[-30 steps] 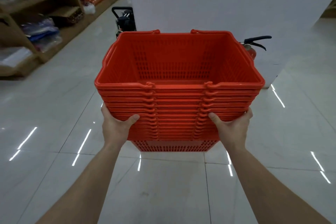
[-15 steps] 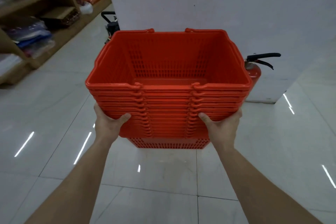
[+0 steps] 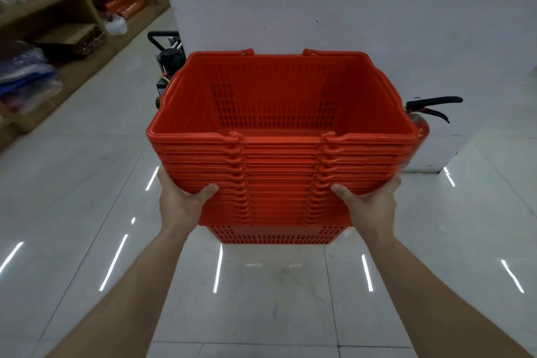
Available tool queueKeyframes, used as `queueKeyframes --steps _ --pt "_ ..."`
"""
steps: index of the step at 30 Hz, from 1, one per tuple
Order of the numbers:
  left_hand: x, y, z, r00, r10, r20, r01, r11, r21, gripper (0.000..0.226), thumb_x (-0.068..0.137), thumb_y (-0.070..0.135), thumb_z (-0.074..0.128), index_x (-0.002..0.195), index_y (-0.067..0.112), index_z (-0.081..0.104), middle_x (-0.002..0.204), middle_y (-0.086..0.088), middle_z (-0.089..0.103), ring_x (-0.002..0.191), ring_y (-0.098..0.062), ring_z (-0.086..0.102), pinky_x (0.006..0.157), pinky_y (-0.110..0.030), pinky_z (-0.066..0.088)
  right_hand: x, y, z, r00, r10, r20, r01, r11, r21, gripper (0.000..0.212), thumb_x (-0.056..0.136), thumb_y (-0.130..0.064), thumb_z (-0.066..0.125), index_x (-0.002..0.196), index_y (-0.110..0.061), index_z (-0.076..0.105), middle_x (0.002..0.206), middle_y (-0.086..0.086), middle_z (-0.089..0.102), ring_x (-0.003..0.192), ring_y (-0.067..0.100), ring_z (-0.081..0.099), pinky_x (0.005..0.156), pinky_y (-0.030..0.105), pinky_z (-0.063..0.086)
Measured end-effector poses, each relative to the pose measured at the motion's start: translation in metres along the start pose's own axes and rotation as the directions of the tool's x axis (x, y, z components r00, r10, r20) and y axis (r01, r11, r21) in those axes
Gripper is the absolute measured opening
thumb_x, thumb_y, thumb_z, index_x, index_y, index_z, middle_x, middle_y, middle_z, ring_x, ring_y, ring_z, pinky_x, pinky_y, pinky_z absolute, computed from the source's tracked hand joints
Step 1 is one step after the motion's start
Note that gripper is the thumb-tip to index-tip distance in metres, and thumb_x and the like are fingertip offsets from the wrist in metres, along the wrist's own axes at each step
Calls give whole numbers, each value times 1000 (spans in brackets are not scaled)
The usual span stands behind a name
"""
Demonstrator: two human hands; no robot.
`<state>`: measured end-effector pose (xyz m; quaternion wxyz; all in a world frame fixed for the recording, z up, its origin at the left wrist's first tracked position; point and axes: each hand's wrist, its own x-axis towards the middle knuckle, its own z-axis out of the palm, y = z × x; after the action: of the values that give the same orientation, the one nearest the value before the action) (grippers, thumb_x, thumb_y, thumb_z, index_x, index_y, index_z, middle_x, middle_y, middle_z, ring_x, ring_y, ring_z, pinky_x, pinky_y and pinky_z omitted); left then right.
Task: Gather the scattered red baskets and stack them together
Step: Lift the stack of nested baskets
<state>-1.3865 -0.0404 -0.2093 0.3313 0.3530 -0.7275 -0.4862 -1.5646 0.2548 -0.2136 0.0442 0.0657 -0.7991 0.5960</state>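
A stack of several nested red plastic baskets (image 3: 279, 171) is held up in front of me, above the floor, with the top basket empty and its handles folded down. My left hand (image 3: 181, 200) grips the stack's lower left corner, thumb on the front face. My right hand (image 3: 370, 203) grips the lower right corner the same way. The fingers of both hands are hidden under the rims.
A white pillar (image 3: 319, 9) stands just beyond the stack. A red fire extinguisher (image 3: 421, 125) sits at its right foot, a black wheeled machine (image 3: 168, 58) at its left. Wooden shelves (image 3: 58, 23) with goods line the left. Glossy white tile floor (image 3: 276, 299) lies below.
The white pillar and the fire extinguisher have come closer and the view has shifted slightly. Both hands keep the same grip on the stack.
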Motion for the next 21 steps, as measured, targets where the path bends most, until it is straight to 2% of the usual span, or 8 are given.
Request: queueKeyframes --steps 3,6,10,14,17,21 --pt "8 0 13 1000 11 -9 -11 1000 -8 105 58 54 88 139 35 25 123 13 57 107 -12 57 89 -37 47 19 -1 4 1000 27 8 -27 999 -20 120 48 -68 84 142 -29 22 136 2 54 122 25 56 96 35 43" --pt "17 -8 18 1000 10 1 -10 1000 -25 108 59 51 89 141 34 22 129 11 56 113 -12 57 90 -36 47 27 1 7 998 43 37 -42 999 -28 122 46 -74 83 143 -35 19 138 2 54 120 23 56 97 38 45" --pt "21 -16 19 1000 24 -5 -24 1000 -9 109 59 51 88 142 37 20 127 10 56 109 -14 59 87 -35 48 27 3 9 998 61 26 -61 998 -13 120 49 -70 85 143 -36 19 134 0 55 113 18 57 93 33 45" --pt "21 -18 18 1000 8 -12 -8 1000 13 110 56 56 87 142 39 20 121 17 55 103 -9 58 80 -27 46 26 4 11 998 62 23 -62 998 -12 116 51 -65 87 141 -36 20 127 -5 54 107 17 57 88 30 43" --pt "22 -15 18 1000 -21 -3 22 999 39 112 55 55 87 142 35 20 124 10 57 105 -14 59 84 -33 47 27 5 10 997 76 29 -76 997 6 118 52 -61 88 142 -30 19 134 1 53 112 18 56 90 30 43" --pt "17 -7 15 998 -67 -9 67 993 97 114 55 56 86 144 32 19 125 7 57 106 -15 58 88 -38 49 27 2 9 995 86 44 -88 996 32 114 52 -58 90 139 -30 21 136 4 52 116 17 57 86 13 41"
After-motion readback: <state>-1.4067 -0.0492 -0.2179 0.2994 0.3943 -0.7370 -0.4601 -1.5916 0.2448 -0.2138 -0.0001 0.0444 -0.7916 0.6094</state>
